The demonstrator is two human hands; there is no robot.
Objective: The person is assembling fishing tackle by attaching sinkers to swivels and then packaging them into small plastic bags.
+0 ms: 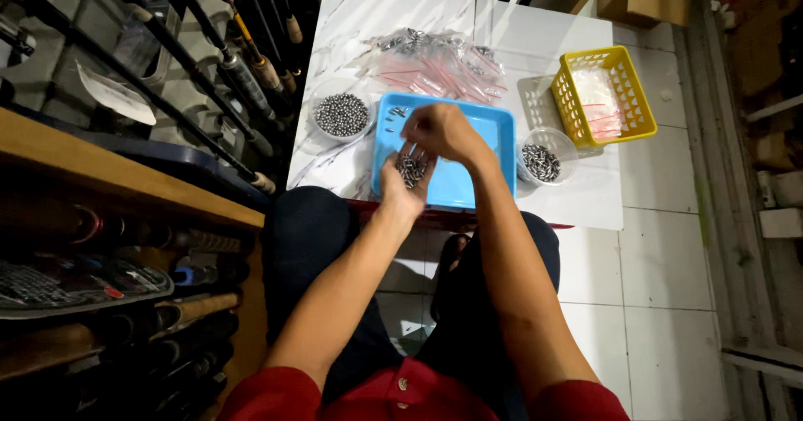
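My left hand (404, 180) is cupped palm up over the near left corner of a blue tray (493, 145), holding a small heap of dark metal sinkers (411, 168). Just above it my right hand (442, 130) hovers with fingers pinched together over the heap; whether it holds a piece I cannot tell. A few loose metal pieces (397, 112) lie in the tray's far left corner.
A clear tub of round metal balls (341, 114) stands left of the tray, a tub of dark sinkers (542, 162) to its right. A pile of small plastic bags (439, 61) lies behind. A yellow basket (634, 107) holds bags. Fishing rods (242, 74) lean at left.
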